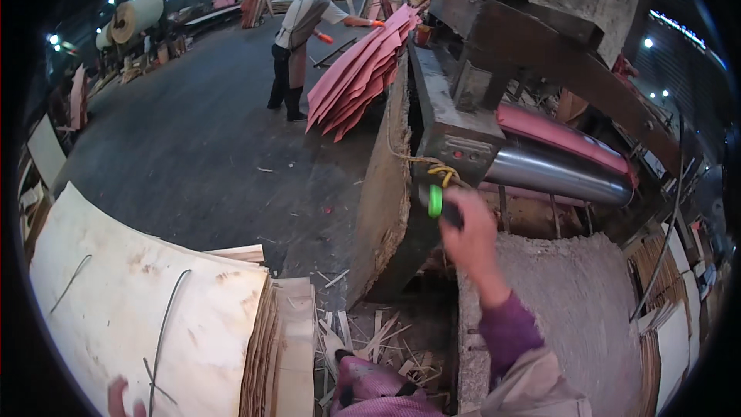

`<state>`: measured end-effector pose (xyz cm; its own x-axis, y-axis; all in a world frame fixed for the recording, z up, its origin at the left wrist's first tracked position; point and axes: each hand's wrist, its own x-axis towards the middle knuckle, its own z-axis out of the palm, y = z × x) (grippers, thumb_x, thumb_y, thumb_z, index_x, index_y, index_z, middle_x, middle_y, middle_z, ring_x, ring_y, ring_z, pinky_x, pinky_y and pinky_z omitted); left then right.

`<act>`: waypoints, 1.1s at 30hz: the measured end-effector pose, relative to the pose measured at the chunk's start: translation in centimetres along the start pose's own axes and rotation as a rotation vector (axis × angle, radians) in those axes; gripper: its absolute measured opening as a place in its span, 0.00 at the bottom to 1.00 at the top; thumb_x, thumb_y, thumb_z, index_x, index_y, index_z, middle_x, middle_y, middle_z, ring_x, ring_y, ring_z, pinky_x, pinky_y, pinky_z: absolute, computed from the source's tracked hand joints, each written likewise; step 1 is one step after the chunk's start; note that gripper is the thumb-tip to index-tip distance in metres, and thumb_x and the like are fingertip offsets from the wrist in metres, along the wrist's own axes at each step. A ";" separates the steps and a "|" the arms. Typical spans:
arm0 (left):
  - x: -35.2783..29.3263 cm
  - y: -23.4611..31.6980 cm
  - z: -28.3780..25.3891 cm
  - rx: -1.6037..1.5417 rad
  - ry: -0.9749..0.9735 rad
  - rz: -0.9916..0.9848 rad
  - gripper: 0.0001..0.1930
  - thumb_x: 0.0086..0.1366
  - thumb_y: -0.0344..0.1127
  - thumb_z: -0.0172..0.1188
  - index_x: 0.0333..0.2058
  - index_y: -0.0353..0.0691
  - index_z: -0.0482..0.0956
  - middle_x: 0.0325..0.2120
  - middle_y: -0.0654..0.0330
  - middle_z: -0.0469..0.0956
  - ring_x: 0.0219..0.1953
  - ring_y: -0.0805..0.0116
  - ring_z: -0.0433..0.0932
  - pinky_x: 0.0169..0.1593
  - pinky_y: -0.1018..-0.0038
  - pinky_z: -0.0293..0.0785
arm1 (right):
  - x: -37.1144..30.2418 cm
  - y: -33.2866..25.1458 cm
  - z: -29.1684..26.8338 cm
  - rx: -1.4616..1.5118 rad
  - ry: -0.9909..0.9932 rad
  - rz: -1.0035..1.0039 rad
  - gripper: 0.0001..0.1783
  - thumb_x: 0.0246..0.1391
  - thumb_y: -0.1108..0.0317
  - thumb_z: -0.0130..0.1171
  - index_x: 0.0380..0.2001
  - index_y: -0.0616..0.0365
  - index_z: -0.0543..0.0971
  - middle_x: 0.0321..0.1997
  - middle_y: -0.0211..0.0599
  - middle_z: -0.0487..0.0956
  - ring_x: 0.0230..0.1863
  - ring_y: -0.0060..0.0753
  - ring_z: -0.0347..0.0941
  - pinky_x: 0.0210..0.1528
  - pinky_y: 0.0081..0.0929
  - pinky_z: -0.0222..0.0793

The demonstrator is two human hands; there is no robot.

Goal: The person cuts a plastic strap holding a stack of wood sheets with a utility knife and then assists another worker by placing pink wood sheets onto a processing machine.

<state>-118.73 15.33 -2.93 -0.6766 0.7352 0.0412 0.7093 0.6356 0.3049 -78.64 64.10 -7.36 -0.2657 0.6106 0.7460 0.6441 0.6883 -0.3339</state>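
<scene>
Right hand (472, 233), fingers clamped on dark green-banded object (435, 201), just beside near end of roller machine (457, 139); yellow cord (444, 172) close by could snag it, loosening grip; left hand (123, 399) at veneer stack (147, 262), left of machine, finger state cannot be told

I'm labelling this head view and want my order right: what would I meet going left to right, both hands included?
The person's left hand, fanned pink sheets, green-and-dark object, the right hand holding it, shiny metal roller, pale sheets near the right rim.
</scene>
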 end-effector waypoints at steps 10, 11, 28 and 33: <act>6.6 -10.7 13.6 -0.437 0.233 -0.051 0.15 0.68 0.27 0.50 0.52 0.28 0.69 0.55 0.49 0.70 0.56 0.60 0.69 0.60 0.69 0.62 | 8.5 8.1 -1.6 -0.339 0.052 -0.180 0.15 0.47 0.66 0.62 0.37 0.59 0.71 0.42 0.47 0.75 0.47 0.53 0.72 0.46 0.46 0.68; 6.9 -11.5 13.7 -0.427 0.234 -0.042 0.15 0.68 0.27 0.50 0.52 0.28 0.69 0.55 0.49 0.70 0.56 0.60 0.69 0.60 0.69 0.62 | 8.6 8.0 -1.4 -0.336 0.057 -0.168 0.15 0.47 0.66 0.62 0.37 0.59 0.71 0.42 0.47 0.75 0.47 0.53 0.72 0.46 0.46 0.68; 6.8 -12.8 13.4 -0.430 0.227 -0.007 0.14 0.61 0.20 0.50 0.47 0.31 0.71 0.56 0.48 0.69 0.56 0.60 0.69 0.58 0.70 0.64 | 9.5 7.8 -1.3 -0.436 -0.031 -0.104 0.13 0.49 0.66 0.59 0.37 0.59 0.71 0.43 0.48 0.75 0.46 0.57 0.72 0.44 0.49 0.69; 5.9 -10.1 13.0 -0.553 0.248 -0.056 0.14 0.58 0.18 0.50 0.44 0.31 0.71 0.54 0.46 0.68 0.55 0.55 0.69 0.60 0.68 0.62 | 8.4 6.3 -1.1 -0.465 -0.040 -0.028 0.15 0.46 0.69 0.60 0.38 0.59 0.70 0.45 0.47 0.72 0.46 0.57 0.72 0.45 0.49 0.69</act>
<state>-127.29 16.37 -18.15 -0.7828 0.5855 0.2107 0.5081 0.4060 0.7596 -76.03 73.10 -2.53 -0.3094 0.6151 0.7252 0.8870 0.4616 -0.0131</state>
